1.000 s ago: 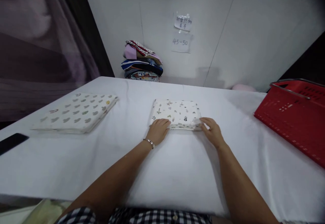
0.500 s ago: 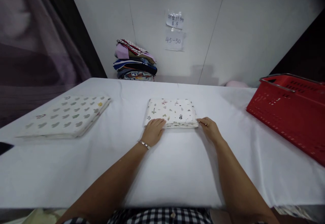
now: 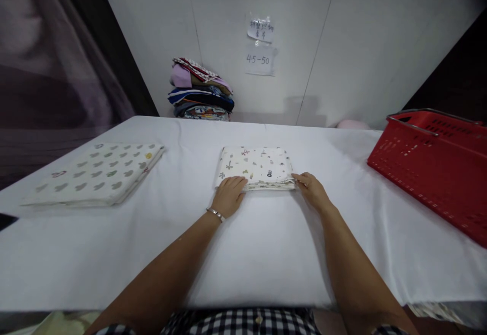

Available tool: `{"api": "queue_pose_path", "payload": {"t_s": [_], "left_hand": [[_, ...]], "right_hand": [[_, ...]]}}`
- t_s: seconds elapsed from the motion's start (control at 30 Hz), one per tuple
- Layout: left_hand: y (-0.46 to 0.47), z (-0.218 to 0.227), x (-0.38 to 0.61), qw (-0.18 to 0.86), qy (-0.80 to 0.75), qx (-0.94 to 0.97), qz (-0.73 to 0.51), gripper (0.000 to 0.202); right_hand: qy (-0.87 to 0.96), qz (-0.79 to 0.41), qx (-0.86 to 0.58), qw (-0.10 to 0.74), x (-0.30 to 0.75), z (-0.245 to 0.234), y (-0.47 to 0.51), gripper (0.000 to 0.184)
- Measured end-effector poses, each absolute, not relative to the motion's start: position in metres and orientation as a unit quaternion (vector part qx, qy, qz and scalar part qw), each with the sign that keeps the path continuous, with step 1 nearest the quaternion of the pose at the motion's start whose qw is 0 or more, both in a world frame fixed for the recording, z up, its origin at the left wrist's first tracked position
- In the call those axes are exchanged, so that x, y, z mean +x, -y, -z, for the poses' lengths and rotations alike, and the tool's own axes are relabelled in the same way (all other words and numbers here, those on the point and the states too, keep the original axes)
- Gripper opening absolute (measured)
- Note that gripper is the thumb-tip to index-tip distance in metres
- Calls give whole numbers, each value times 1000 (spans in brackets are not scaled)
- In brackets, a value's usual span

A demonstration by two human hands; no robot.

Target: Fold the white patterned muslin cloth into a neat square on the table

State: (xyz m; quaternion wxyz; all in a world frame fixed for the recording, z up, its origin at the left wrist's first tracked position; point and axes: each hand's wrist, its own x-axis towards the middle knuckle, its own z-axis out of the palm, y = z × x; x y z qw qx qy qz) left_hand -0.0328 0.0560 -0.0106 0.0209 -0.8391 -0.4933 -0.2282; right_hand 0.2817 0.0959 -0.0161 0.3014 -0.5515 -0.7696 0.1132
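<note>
A folded white cloth (image 3: 256,165) with small printed motifs lies in the middle of the white-covered table, several layers showing along its near edge. My left hand (image 3: 229,194) rests flat on its near left corner, fingers stretched out and together. At the near right corner, my right hand (image 3: 310,188) pinches the edge of the top layer between thumb and fingers. That corner is slightly raised, and the layers below it show.
To the left lies a larger folded cloth (image 3: 99,173) with grey leaf-like prints. A red basket (image 3: 433,168) with a metal handle stands at the right. Stacked fabrics (image 3: 201,91) sit behind the table by the wall, under paper signs (image 3: 260,60).
My right hand has moved slightly up and left, lifting the top layer at the cloth's near right corner. My left hand stays on the near left corner.
</note>
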Motion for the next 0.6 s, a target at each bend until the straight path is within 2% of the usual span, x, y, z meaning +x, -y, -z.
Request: {"api": "queue_pose_path", "payload": {"t_s": [0.23, 0.6], "left_hand": [[-56, 11, -33, 20, 493, -838, 232, 39], [-57, 12, -31, 24, 496, -837, 227, 39]], "right_hand": [[764, -115, -532, 347, 282, 15, -96, 34], [782, -99, -543, 290, 280, 15, -100, 29]]}}
